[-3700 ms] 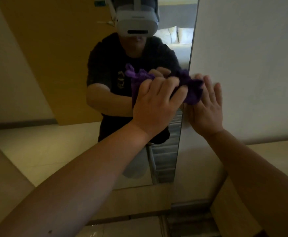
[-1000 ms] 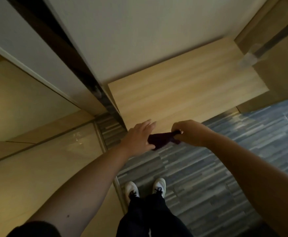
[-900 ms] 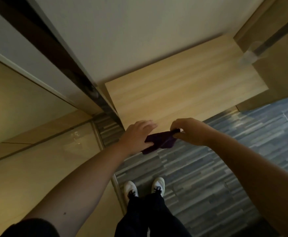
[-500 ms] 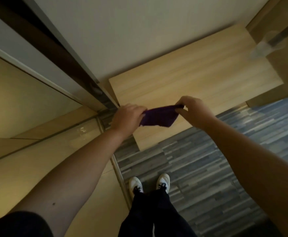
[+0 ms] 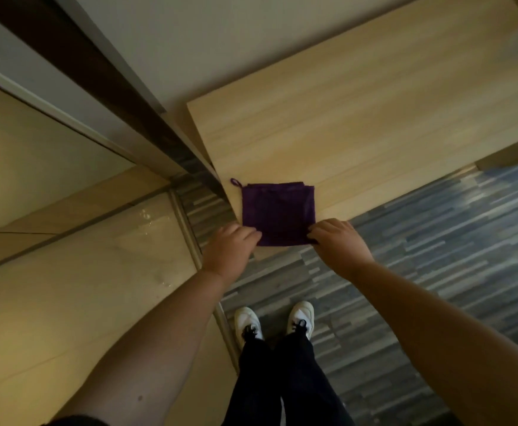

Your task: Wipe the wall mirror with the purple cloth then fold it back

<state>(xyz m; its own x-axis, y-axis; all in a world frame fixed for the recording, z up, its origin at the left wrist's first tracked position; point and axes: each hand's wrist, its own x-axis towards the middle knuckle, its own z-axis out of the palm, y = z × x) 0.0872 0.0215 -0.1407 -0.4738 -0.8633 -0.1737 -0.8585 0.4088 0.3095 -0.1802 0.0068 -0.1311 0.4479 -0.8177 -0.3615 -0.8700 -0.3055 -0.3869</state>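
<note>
The purple cloth [image 5: 277,214] lies flat near the middle of the frame, a little below the centre. It is folded into a neat square, and layered edges show at its upper right corner. A small hanging loop [image 5: 235,182] sticks out from its upper left corner. The cloth rests on the near left corner of a light wooden shelf [image 5: 374,112], which runs up toward the upper right of the frame.

The left hand [image 5: 231,249] touches the lower left corner of the cloth, with its fingers curled down on the edge. The right hand [image 5: 336,241] touches the lower right corner in the same way. Both hands seem to pinch or press the near corners, but I cannot tell if the fingers really close around the fabric or only lie on it.

To my judgement, the wiping is finished and the folding step is almost done. The next move probably calls for a light press to flatten the square, and then both hands should let go without dragging it off the shelf edge, which is very near.

The wall mirror [image 5: 36,164] fills the left part of the frame and stands just beside the shelf. At the bottom centre there are white shoes [image 5: 274,322] on a grey striped floor [image 5: 436,241].

By count: one cloth, one loop, one shelf, one mirror, two hands, two shoes.
</note>
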